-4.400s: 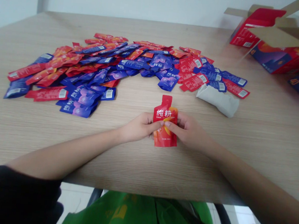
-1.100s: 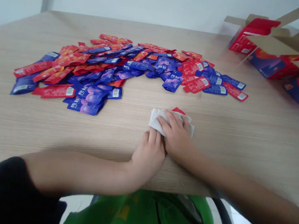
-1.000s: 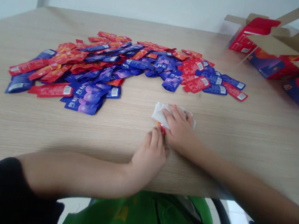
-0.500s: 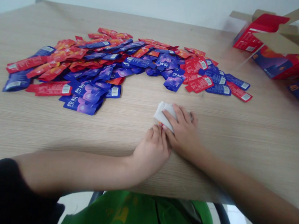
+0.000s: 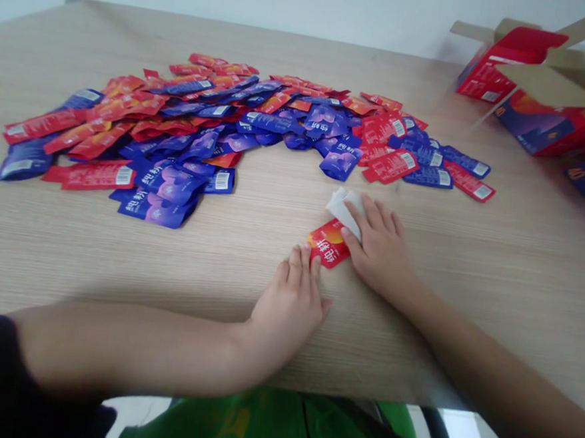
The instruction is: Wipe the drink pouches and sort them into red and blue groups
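Observation:
A red sachet [image 5: 329, 245] with an orange fruit picture and white characters lies flat on the table in front of me. My left hand [image 5: 291, 299] rests its outstretched fingertips on the sachet's left edge, thumb apart. Over the sachet's upper right part, my right hand [image 5: 380, 248] holds a folded white tissue [image 5: 346, 209] under its fingers and thumb. The tissue and right hand cover that end of the sachet.
Beyond my hands, a wide pile of red and blue sachets [image 5: 274, 122] spreads in an arc. Open red-and-blue cartons [image 5: 539, 126] stand at the right rear, flaps up. A pale wall [image 5: 287, 5] backs the wood-grain table [image 5: 193, 279].
My right hand has slid right and slightly up with the tissue, uncovering most of the red sachet. My left hand's thumb has moved away from its fingers.

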`<state>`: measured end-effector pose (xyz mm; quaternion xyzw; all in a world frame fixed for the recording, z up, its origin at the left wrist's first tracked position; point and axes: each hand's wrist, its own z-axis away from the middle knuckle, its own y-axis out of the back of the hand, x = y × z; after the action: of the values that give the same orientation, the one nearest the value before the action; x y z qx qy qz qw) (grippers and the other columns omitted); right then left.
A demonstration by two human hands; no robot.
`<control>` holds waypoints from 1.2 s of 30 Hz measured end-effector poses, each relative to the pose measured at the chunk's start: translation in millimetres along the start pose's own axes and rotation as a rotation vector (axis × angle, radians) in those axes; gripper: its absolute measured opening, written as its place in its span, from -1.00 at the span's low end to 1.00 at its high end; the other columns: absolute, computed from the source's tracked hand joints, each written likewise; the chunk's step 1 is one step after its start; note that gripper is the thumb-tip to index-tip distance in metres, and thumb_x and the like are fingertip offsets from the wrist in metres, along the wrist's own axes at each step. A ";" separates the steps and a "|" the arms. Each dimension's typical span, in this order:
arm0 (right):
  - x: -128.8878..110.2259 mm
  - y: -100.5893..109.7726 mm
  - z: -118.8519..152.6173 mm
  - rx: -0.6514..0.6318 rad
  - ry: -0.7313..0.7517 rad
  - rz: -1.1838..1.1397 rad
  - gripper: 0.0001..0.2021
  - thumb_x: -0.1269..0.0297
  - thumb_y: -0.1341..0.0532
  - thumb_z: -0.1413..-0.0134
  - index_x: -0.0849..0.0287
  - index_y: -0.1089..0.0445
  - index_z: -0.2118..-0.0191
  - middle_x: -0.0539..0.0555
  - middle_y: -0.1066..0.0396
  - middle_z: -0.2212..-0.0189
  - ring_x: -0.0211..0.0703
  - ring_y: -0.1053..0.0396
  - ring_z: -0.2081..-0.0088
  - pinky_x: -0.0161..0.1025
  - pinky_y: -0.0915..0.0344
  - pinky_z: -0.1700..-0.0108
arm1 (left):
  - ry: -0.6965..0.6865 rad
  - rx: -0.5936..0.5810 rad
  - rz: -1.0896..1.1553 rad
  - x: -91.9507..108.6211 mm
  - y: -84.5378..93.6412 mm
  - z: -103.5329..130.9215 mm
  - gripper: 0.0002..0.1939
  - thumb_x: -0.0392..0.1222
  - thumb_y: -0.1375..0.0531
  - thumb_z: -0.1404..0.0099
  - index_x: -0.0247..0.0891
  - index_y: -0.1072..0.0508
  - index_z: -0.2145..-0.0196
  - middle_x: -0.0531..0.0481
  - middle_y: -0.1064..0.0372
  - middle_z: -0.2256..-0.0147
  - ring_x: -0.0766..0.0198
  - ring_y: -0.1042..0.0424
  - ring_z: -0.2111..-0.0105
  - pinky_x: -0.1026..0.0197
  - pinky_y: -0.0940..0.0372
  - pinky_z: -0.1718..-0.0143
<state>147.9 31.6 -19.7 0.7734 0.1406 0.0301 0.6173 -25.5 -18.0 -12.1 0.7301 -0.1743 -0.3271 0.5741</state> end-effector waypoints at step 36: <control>7.7 2.5 -4.0 -0.090 0.128 -0.053 -0.51 0.12 0.08 -0.37 0.10 -0.19 -0.31 0.15 -0.01 -0.37 0.09 0.02 -0.36 0.18 0.06 -0.32 | -0.049 0.013 -0.029 -5.3 0.4 -3.6 -0.48 -0.18 -0.09 -0.37 -0.74 -0.39 -0.10 -0.60 -0.33 -0.07 -0.24 -0.40 -0.08 -0.02 -0.39 0.05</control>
<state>154.9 36.8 -17.3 0.7374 0.1988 0.0692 0.6418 -26.8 -12.1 -9.8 0.7279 -0.1800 -0.3521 0.5602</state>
